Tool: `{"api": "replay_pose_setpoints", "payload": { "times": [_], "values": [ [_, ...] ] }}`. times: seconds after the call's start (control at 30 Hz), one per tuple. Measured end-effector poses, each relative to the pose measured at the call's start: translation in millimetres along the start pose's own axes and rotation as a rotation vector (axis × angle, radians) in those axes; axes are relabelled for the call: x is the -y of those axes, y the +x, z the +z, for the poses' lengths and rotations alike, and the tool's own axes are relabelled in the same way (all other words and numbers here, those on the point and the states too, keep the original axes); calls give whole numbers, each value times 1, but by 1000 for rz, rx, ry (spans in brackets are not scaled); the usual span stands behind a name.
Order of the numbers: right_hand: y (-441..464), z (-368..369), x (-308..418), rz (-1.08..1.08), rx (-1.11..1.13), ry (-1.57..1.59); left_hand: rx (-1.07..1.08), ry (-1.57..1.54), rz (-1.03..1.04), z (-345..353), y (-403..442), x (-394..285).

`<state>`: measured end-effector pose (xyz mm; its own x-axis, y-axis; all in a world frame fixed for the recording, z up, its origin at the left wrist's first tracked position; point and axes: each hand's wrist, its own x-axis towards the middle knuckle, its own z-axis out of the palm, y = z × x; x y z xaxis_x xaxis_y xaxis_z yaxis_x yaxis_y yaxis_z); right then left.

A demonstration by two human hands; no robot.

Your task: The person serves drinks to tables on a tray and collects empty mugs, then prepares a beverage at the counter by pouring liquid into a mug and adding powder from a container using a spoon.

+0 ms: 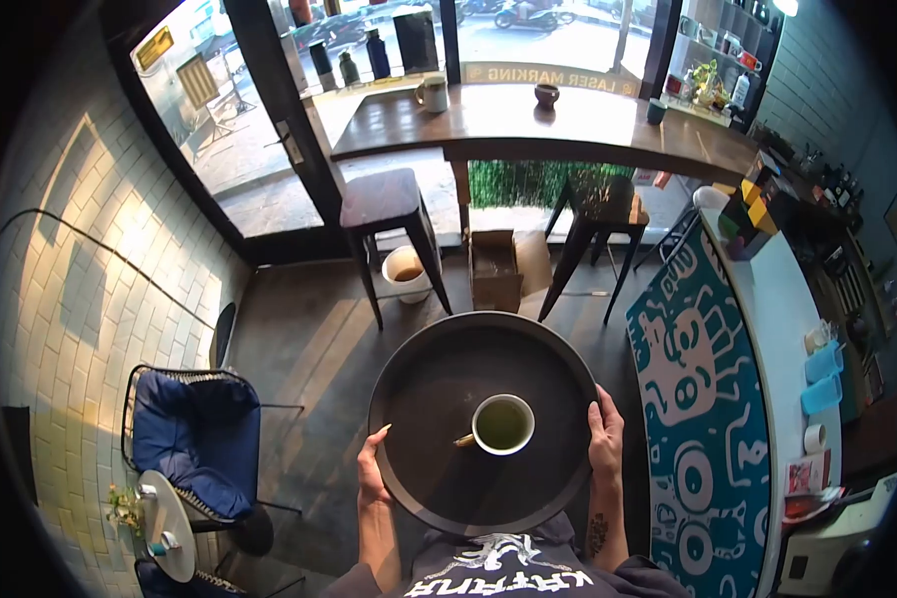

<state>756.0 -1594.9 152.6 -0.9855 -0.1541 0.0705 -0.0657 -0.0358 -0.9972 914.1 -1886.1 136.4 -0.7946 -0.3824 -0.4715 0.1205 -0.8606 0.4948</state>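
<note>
A round dark serving tray [429,399] is held level in front of my body. My left hand [372,466] grips its left rim, thumb on the edge and the other fingers hidden beneath. On the opposite rim, my right hand [605,431] holds the tray the same way. One white cup [502,425] with greenish liquid stands upright on the tray, right of its middle, its gold-coloured handle pointing left. Neither hand touches the cup.
Ahead, a wooden window bar [508,122] carries a mug [433,95] and small cups. Two stools [384,199], a white bucket [407,274] and a cardboard box [494,269] stand below. A blue-cushioned chair [194,439] is left; a counter [718,419] runs along the right.
</note>
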Motion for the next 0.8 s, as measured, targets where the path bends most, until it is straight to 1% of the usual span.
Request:
{"api": "replay_pose_setpoints", "payload": {
  "times": [0.03,0.07,0.1,0.13,0.17,0.23,0.33,0.4,0.47,0.57,0.63,0.67,0.73,0.8],
  "values": [
    [19,-3,-7,-6,-12,-1,22,-18,-44,15,17,-2],
    [43,-2,-10,-19,-23,5,41,-19,-28,27,38,-3],
    [61,-1,-5,24,-51,21,22,24,16,36,55,-2],
    [78,-3,-8,20,-53,26,-3,68,53,44,69,0],
    [96,-9,-14,20,-43,46,23,16,-17,51,86,1],
    [136,-12,-10,-16,-43,45,34,1,-21,84,120,7],
    [178,-23,2,71,-24,96,7,-19,-101,104,150,10],
    [205,-29,-3,51,-26,82,7,8,-90,123,178,11],
    [230,-33,-4,10,-25,-13,17,26,-95,143,201,11],
    [271,-34,-2,36,-36,38,45,16,-149,179,231,3],
    [305,-33,0,29,-39,60,0,84,-69,207,256,0],
    [323,-32,3,3,-29,42,4,90,-78,217,271,-2],
    [360,-31,10,-26,-27,19,66,-32,-139,236,304,-5],
    [398,-26,18,-24,-15,21,87,-51,-172,253,337,-9]
  ]
}}
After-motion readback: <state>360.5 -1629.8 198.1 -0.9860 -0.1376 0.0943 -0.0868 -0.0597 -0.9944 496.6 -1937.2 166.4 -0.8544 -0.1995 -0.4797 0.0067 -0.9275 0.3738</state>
